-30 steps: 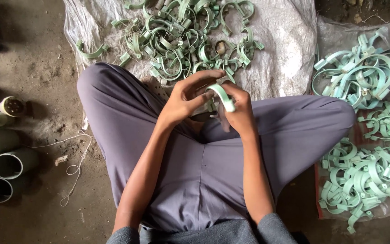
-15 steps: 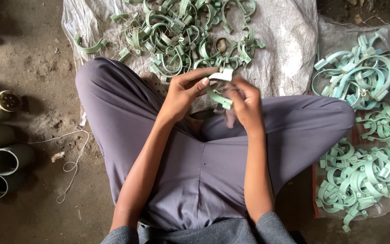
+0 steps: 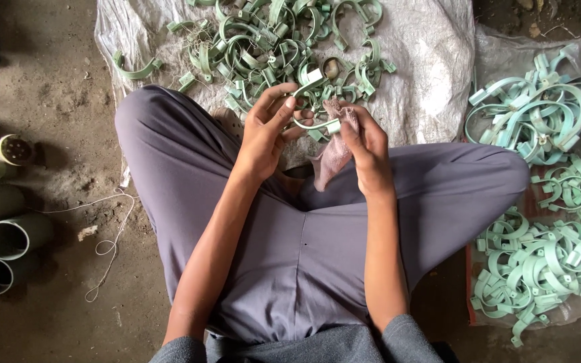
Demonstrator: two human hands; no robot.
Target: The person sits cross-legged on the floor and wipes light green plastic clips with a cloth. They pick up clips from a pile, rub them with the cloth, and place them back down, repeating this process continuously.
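I sit cross-legged on the ground in grey trousers. My left hand (image 3: pixel 263 131) grips a pale green curved pipe clamp (image 3: pixel 309 101) by one end. My right hand (image 3: pixel 366 149) pinches a small pinkish rag (image 3: pixel 331 154) against the clamp's lower end. Both hands are held above my knees, just in front of a heap of similar green clamps (image 3: pixel 270 47) lying on a white woven sack (image 3: pixel 418 74).
Two more piles of green clamps lie on plastic sheeting at the right, one upper (image 3: pixel 539 107), one lower (image 3: pixel 539 262). Several grey pipe ends (image 3: pixel 1 235) are stacked at the left edge. A loose string (image 3: pixel 109 249) trails across the dirt floor.
The clamp has been turned in my hands from lying across my fingers to standing more upright. The rag, hidden before, now hangs from my right hand against the clamp.
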